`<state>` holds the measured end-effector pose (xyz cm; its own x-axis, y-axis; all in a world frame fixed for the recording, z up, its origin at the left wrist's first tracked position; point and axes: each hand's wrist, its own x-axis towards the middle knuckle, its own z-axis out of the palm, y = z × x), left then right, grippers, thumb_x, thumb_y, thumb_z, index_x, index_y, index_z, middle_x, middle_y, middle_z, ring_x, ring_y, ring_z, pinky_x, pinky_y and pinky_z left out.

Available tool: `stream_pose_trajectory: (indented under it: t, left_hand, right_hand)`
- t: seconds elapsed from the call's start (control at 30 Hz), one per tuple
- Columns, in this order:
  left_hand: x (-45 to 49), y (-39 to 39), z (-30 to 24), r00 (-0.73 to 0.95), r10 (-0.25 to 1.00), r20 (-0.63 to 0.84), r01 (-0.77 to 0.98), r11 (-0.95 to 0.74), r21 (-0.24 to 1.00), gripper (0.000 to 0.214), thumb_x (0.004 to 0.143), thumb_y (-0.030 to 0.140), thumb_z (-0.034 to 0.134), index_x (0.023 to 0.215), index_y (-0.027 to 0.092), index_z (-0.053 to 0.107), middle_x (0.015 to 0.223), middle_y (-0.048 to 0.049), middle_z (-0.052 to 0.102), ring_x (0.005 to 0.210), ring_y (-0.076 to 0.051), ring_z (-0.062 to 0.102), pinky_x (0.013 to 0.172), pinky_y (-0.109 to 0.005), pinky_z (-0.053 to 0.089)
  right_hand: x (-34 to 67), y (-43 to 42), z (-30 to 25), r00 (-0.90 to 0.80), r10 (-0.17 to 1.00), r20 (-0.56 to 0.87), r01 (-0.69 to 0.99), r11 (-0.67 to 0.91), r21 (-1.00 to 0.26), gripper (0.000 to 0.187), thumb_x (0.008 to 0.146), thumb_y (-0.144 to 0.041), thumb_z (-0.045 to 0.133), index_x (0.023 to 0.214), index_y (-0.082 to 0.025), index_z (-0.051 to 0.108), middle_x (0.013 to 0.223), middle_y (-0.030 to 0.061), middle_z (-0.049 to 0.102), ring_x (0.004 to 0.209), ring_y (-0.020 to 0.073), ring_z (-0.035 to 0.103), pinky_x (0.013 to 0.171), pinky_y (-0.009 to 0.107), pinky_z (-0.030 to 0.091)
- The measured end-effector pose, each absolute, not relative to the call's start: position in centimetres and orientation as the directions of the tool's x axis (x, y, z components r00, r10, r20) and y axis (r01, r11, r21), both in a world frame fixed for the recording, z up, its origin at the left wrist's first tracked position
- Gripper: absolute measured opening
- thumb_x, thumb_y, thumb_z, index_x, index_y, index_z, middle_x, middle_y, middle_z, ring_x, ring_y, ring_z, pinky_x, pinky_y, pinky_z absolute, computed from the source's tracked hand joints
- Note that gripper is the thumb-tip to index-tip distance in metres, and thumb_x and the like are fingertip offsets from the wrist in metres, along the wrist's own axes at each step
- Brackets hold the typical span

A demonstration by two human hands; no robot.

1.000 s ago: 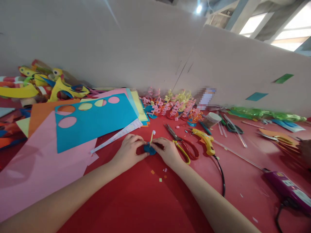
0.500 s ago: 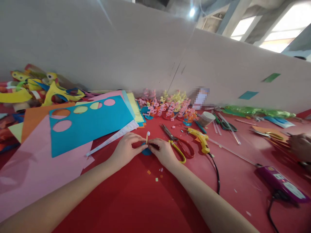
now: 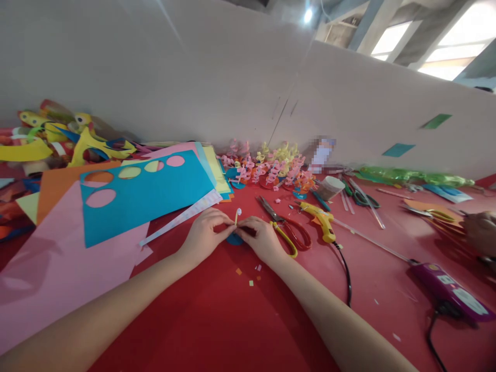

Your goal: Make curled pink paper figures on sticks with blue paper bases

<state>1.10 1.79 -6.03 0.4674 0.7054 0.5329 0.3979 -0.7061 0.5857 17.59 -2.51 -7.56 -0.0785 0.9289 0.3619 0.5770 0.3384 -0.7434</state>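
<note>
A thin pale-yellow stalk with a small white curled tip stands upright over a round blue paper disc on the red tabletop. My left hand pinches at the foot of this stalk with thumb and forefinger. From the other side, my right hand does the same, its fingertips meeting those of the left. The fingers hide the point where stalk and disc meet. Scissors with red and yellow handles lie just right of my right hand, and beyond them is a yellow glue gun.
A blue sheet with round holes lies on coloured papers at left. Pink and yellow paper curls stand behind my hands. A purple power strip and another person's hand are at right. Paper scraps lie in front.
Both hands keep their pinch at the stalk's foot, the fingertips slightly closer together. The whole view has shifted a little; the tools and papers stay in place.
</note>
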Motion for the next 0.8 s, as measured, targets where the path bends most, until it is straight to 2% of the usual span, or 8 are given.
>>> stream_pose_trajectory:
  t: [0.8]
  left_hand:
    - [1.08, 1.79, -6.23, 0.502, 0.691, 0.519, 0.413, -0.72, 0.558, 0.01, 0.081, 0.026, 0.059, 0.076, 0.019, 0.064, 0.077, -0.0027, 0.065, 0.079, -0.018, 0.059, 0.076, -0.036, 0.049]
  right_hand:
    - [17.51, -2.51, -7.75, -0.079, 0.922, 0.38, 0.605, 0.347, -0.716, 0.009, 0.078, -0.016, 0.062, 0.08, -0.02, 0.07, 0.078, 0.0041, 0.066, 0.075, 0.0166, 0.061, 0.071, 0.028, 0.05]
